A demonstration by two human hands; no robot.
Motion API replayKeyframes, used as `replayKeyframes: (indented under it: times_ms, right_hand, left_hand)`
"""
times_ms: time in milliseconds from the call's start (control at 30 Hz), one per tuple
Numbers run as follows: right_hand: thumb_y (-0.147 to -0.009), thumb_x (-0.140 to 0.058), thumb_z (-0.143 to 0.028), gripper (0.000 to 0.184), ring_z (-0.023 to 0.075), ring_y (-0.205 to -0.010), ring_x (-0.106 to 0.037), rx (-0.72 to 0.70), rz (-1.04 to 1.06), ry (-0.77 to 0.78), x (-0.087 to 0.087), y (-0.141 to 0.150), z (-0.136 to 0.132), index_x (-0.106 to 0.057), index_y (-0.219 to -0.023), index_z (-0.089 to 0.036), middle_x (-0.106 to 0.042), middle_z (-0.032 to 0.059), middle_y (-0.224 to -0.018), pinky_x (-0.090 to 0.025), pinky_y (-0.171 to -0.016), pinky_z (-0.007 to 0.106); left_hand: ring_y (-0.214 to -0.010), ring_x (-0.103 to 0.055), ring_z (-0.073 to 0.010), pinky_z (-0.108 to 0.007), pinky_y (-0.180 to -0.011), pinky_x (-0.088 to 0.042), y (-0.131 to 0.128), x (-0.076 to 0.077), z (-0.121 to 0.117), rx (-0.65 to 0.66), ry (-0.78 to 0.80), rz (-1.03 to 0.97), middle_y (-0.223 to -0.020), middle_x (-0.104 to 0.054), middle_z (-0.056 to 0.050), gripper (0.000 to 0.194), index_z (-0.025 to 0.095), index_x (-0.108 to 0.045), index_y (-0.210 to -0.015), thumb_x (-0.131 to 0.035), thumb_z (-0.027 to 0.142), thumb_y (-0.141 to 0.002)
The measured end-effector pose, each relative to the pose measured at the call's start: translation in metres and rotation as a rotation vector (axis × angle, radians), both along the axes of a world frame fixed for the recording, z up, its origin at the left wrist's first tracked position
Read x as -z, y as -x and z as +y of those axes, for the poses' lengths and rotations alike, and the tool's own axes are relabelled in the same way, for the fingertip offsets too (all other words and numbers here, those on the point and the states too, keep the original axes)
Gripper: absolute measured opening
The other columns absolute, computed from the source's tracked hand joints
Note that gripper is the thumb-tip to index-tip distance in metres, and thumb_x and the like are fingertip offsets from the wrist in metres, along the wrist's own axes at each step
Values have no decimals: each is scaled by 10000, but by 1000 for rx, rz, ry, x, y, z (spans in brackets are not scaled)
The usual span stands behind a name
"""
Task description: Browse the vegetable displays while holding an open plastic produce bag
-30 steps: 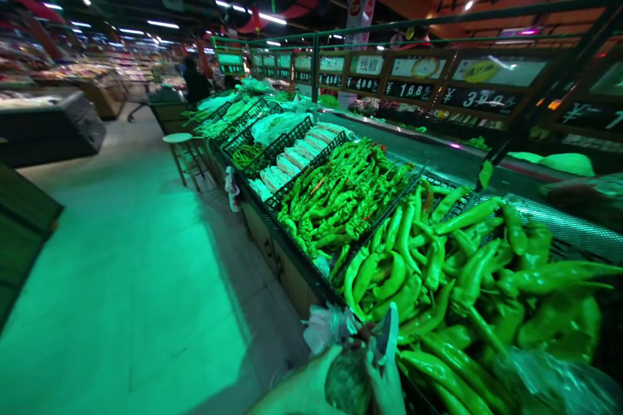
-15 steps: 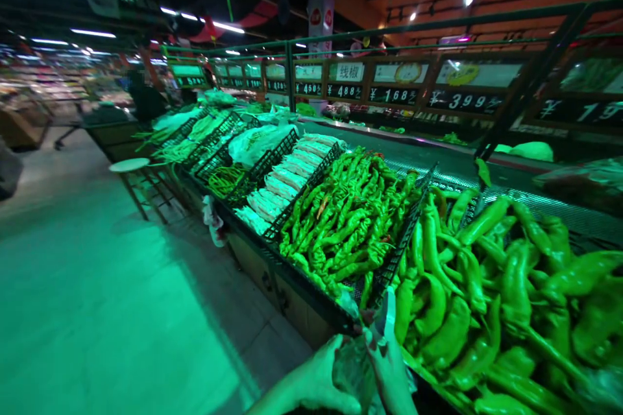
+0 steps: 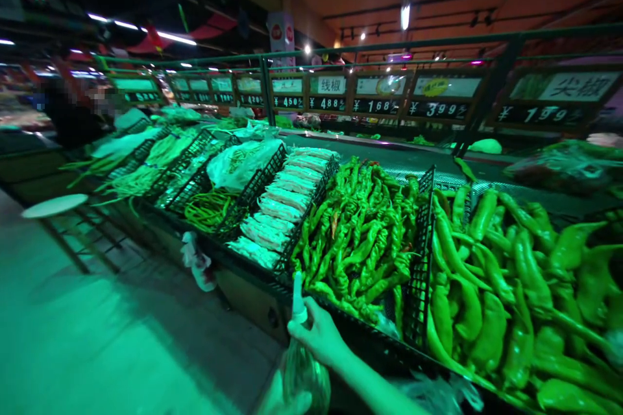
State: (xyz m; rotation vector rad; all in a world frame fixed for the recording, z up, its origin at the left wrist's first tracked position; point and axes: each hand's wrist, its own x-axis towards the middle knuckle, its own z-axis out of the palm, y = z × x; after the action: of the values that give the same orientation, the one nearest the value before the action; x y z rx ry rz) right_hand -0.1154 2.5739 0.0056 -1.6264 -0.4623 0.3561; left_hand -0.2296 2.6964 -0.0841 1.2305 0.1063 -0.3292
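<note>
My right hand is closed around the twisted neck of a clear plastic bag, whose white tip sticks up above my fist. The bag hangs below with something dark and rounded in it that I cannot make out. My left hand is at the bottom edge of the view, cupped against the bag's lower side, with only part of it visible. Both hands are just in front of the produce stand's edge, near a crate of thin wrinkled green peppers.
Large smooth green peppers fill the bin to the right. Wrapped white packs, green beans and bagged greens lie in black crates to the left. Price signs hang behind. A round stool stands in the aisle, and a person is far left.
The view has swung to the right along the stand. My right hand has risen and gripped the bag's twisted neck, and my left hand has dropped under the bag.
</note>
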Motion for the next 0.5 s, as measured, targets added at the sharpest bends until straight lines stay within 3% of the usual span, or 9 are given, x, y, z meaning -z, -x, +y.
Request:
replayKeyframes:
  times_ms: [100, 200, 367, 500]
  right_hand:
    - [-710, -800, -348, 276, 149, -725, -513, -6, 21, 42, -3, -1, 24, -618, -861, -205, -589, -58, -760, -374, -675, 273]
    - [-730, -785, -345, 278, 157, -745, -533, -22, 16, 60, -5, -3, 30, -619, -908, -210, -600, -46, -794, -377, -686, 279]
    - [-755, -732, -342, 261, 167, -756, -535, 71, 6, -16, -6, -15, 11, -601, -945, -222, -606, -30, -823, -417, -724, 298]
    - [-774, -727, -375, 224, 168, -745, -531, 257, -18, -64, 0, -24, -21, -610, -888, -221, -603, -26, -798, -422, -710, 294]
  left_hand:
    - [-1325, -597, -451, -553, -1136, -453, 9, 2, 16, -154, 100, 132, -1340, -674, -197, 1168, 231, -383, -1490, -923, 657, -546]
    - [-1276, -639, -436, -560, -1135, -455, 7, -8, 20, -234, 156, 179, -1295, -704, -213, 1201, 208, -343, -1519, -945, 599, -557]
    - [-1223, -663, -417, -522, -1083, -493, -19, -28, 20, -51, 37, 58, -1239, -731, -201, 994, 182, -543, -1372, -947, 596, -563]
    - [-1153, -678, -365, -493, -1024, -505, -50, -41, 4, 126, 25, -29, -1208, -728, -158, 1036, 217, -489, -1432, -931, 611, -582]
